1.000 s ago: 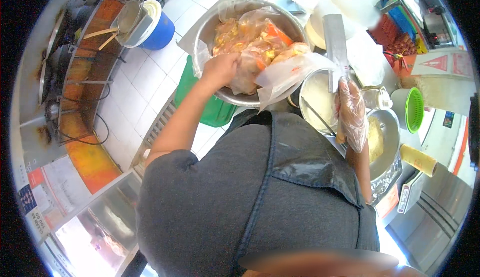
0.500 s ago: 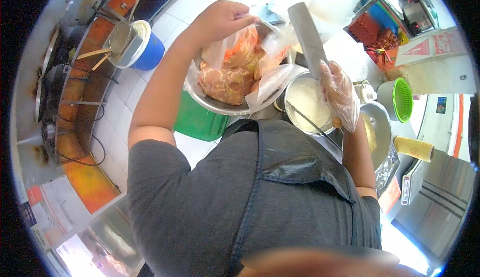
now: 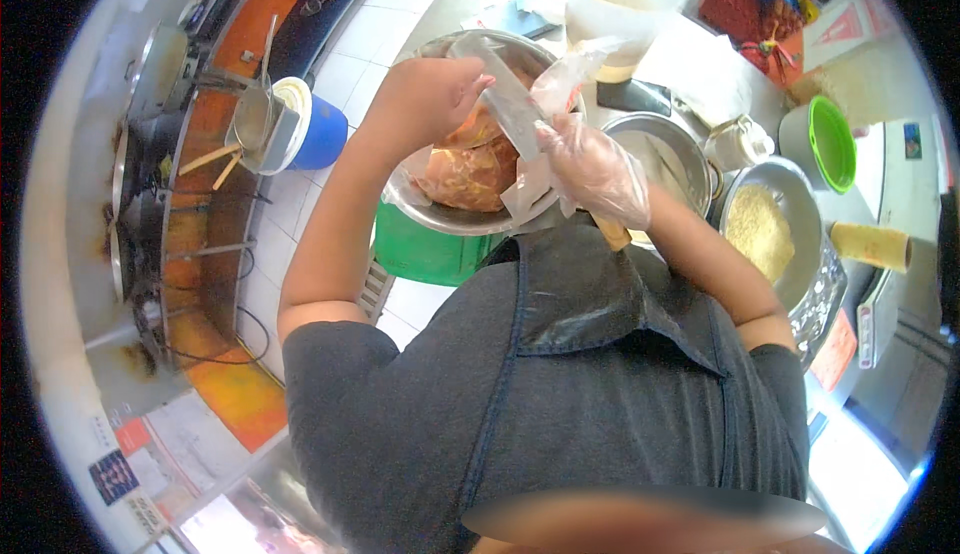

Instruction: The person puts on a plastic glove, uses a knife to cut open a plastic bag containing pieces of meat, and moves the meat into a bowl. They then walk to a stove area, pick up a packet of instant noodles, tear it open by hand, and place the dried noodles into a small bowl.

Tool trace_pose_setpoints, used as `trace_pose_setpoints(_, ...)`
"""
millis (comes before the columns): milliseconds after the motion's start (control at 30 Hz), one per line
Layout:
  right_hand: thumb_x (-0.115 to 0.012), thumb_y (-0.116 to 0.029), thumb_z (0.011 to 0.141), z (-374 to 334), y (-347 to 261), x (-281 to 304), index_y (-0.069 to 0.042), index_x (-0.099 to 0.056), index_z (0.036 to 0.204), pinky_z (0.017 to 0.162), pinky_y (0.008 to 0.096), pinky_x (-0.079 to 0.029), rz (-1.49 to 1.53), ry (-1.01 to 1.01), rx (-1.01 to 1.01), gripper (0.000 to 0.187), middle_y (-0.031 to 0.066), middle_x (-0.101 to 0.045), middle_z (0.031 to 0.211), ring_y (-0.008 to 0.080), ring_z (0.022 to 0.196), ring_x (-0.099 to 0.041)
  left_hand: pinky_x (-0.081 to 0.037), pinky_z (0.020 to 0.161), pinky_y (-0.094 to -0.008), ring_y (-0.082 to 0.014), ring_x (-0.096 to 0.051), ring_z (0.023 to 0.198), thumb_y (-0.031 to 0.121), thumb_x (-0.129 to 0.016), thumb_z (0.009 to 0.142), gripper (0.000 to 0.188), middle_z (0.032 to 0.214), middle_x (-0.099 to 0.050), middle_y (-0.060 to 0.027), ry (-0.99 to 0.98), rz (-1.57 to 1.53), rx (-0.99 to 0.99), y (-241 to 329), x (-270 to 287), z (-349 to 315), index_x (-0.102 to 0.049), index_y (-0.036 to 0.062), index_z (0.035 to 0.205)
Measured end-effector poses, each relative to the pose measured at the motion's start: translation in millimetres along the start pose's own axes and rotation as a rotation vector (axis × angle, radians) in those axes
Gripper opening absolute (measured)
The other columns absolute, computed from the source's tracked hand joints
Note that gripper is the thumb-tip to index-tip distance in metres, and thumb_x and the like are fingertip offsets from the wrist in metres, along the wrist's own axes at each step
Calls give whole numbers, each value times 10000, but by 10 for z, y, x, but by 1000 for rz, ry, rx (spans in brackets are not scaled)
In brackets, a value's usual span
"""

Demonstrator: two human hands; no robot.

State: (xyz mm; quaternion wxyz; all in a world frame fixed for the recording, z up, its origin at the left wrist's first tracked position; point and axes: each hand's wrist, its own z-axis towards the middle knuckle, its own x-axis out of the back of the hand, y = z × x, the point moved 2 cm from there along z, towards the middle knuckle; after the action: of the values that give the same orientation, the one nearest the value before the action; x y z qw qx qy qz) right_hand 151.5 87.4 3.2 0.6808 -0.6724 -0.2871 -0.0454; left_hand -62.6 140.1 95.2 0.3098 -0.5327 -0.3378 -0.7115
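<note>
My bare left hand point(image 3: 425, 104) is curled at the far left of a metal bowl point(image 3: 455, 222), closed on the clear plastic bag, though its fingertips are partly hidden. Raw, marinated-looking meat point(image 3: 475, 176) fills the bowl, with plastic bag point(image 3: 572, 74) film around it. In a clear plastic glove, my right hand point(image 3: 600, 169) grips a cleaver by its wooden handle point(image 3: 612, 232). The cleaver's wide blade point(image 3: 505, 104) slants over the meat, its far end close to my left fingers; whether it touches the bag I cannot tell.
Right of the meat stands a pot point(image 3: 665, 154) of pale mixture, then a metal basin point(image 3: 805, 224) with yellowish crumbs point(image 3: 757, 232). A green-rimmed container point(image 3: 832, 144) and a film roll point(image 3: 870, 246) sit farther right. A green crate point(image 3: 435, 254) is below the bowl; a blue bucket point(image 3: 325, 134) is left.
My right hand has moved left with the cleaver, bringing its blade from above the pot to over the meat. My left hand has dropped nearer the bowl and curled more. The view has shifted.
</note>
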Motion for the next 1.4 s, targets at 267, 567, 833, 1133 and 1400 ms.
trace_pose_setpoints(267,-529,-215,990,27,-166,-189,46,-546,1078,632,524,-521,-326,-29,235,275,286,-632,722,450,695,-655,-447,444,-395,-272,-603,508,183,-646,902,275,570,-567,-72,195,252,-503,13,-37,171,-508,127,670)
trace_pose_setpoints(567,-554,-219,977,109,-207,-159,31,-564,980,544,462,-512,-606,-101,562,251,210,-633,672,377,616,-654,-451,432,-374,-233,-593,494,79,-629,864,273,528,-527,-38,219,237,-695,275,-173,251,-465,118,650)
trace_pose_setpoints(833,-586,-232,964,24,-151,-243,2,-597,1101,672,418,-561,-273,56,146,272,229,-668,830,360,759,-683,-448,424,-392,-262,-582,469,84,-653,850,283,517,-509,-72,239,306,-577,201,-153,405,-459,133,649)
trace_pose_setpoints(1133,-563,-290,986,-55,179,-201,20,-626,1121,659,453,-568,-341,-178,25,343,221,-691,790,342,755,-717,-465,443,-373,-232,-594,491,87,-632,846,268,520,-507,-46,210,341,-583,56,-198,497,-468,140,640)
trace_pose_setpoints(1400,-625,-311,938,201,45,-257,-34,-690,1069,687,441,-568,-192,-413,406,314,210,-704,848,313,763,-710,-458,427,-348,-210,-582,462,60,-607,855,296,499,-510,-23,209,325,-694,283,-336,580,-455,146,617)
